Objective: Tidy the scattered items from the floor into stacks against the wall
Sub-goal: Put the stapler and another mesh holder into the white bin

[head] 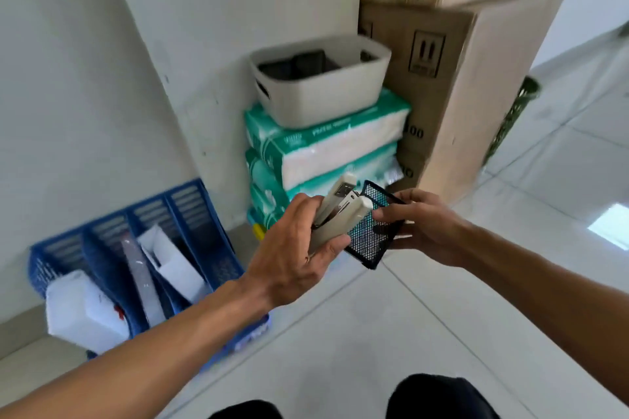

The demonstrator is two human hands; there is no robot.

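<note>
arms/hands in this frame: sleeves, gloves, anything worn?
Both forearms bare up to the frame edge, no sleeves showing. Left hand and right hand: no gloves, watch or wristband. Rings can't be ruled out, since the fingers are blurred.

An office storeroom corner: blue file rack at 8 o'clock, tissue packs centre, cartons (stacked) at 1 o'clock, white tiled floor.

The stapler looks like smooth cream plastic with metal parts. The holder is black wire mesh. Far boxes are matt cardboard, the tissue packs glossy plastic film, the floor glossy tile.
</note>
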